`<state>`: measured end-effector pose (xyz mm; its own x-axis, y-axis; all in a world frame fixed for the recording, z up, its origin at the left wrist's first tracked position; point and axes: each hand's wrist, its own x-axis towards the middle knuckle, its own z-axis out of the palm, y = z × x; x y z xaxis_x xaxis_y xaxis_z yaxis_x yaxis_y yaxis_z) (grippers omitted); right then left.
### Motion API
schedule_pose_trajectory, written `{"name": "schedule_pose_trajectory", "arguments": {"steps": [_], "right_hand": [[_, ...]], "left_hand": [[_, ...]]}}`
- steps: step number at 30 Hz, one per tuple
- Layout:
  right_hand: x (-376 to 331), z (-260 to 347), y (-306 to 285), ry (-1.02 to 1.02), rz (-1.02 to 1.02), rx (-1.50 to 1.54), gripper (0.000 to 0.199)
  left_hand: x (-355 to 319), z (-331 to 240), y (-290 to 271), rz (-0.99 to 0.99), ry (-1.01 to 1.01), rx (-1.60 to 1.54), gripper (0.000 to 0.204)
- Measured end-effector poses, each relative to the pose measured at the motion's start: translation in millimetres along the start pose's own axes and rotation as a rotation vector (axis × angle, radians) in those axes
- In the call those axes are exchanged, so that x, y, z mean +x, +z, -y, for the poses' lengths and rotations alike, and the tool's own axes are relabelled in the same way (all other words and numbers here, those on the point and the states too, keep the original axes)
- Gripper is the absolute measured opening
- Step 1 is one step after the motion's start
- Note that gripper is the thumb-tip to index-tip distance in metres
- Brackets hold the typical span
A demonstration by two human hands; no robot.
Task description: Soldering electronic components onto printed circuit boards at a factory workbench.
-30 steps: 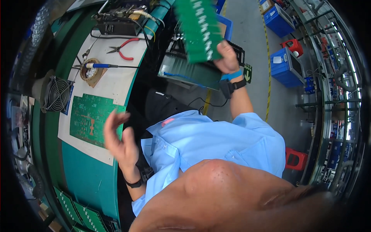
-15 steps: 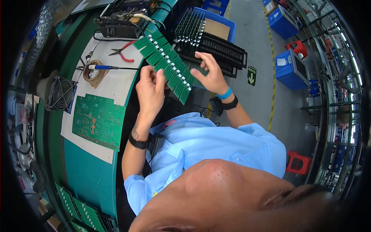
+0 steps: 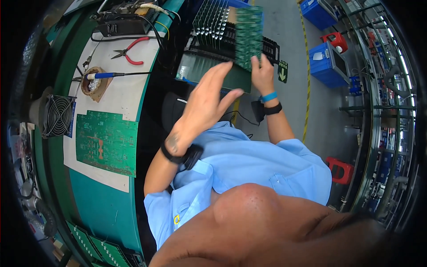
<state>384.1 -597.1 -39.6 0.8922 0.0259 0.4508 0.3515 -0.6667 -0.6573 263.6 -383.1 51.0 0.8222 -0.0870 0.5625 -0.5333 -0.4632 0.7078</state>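
Right hand [image 3: 262, 73]: thumb and fingers pinch the lower end of a long green circuit-board panel [image 3: 249, 38], blurred, held up off the right edge of the green-topped desk [image 3: 100, 196]. In this view the panel overlaps a black slotted plastic rack [image 3: 270, 50], in which thin green boards with pale edges [image 3: 209, 22] stand in a row.

Left hand [image 3: 204, 100]: holding nothing, fingers extended and thumb spread apart; the fingertips are close beside the panel's lower left corner, and contact cannot be told.

Desk: on a white sheet [image 3: 126, 91], a flat green circuit board with a notched upper outline [image 3: 106, 144] lies by the desk's right edge. Above it are a blue-handled soldering iron [image 3: 109, 75], crossing a round brown bowl [image 3: 93, 84], and red-handled pliers [image 3: 133, 51], jaws parted, nearer the right edge. A black fan with a round wire grille [image 3: 60, 116] stands at the sheet's left edge.
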Motion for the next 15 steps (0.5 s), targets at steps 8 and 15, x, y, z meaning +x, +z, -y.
{"name": "schedule_pose_trajectory", "arguments": {"steps": [8, 15], "right_hand": [[108, -70, 44, 0.374, 0.185, 0.061, 0.028], [156, -96, 110, 0.482, 0.261, 0.059, 0.029]], "left_hand": [[-155, 78, -74, 0.049, -0.831, 0.067, 0.030], [-251, 120, -94, -0.286, -1.118, 0.177, 0.027]]}}
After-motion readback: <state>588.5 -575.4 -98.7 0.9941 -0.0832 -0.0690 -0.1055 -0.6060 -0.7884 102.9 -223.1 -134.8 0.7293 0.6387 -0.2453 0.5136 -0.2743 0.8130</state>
